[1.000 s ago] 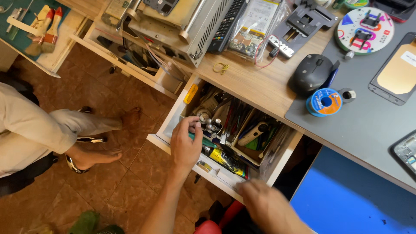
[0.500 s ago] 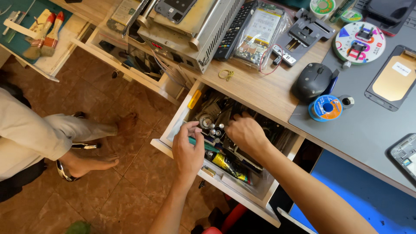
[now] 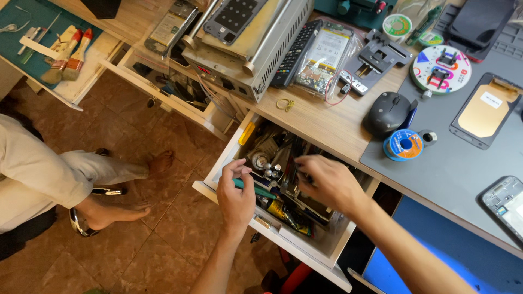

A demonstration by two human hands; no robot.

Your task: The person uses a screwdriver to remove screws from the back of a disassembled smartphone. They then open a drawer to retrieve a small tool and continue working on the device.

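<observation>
While our left hand (image 3: 235, 191) pinches the light, stiff green-handled screwdriver (image 3: 256, 190) by its grip (slim, probably slippery), our right hand (image 3: 327, 182) hovers half-open and empty over the drawer (image 3: 218, 173).

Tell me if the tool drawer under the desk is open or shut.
Open. The drawer is pulled out from under the desk, its tools exposed, with the left hand and right hand reaching inside.

green-handled screwdriver (image 3: 256, 190), white drawer (image 3: 218, 173), black mouse (image 3: 388, 112)
</observation>
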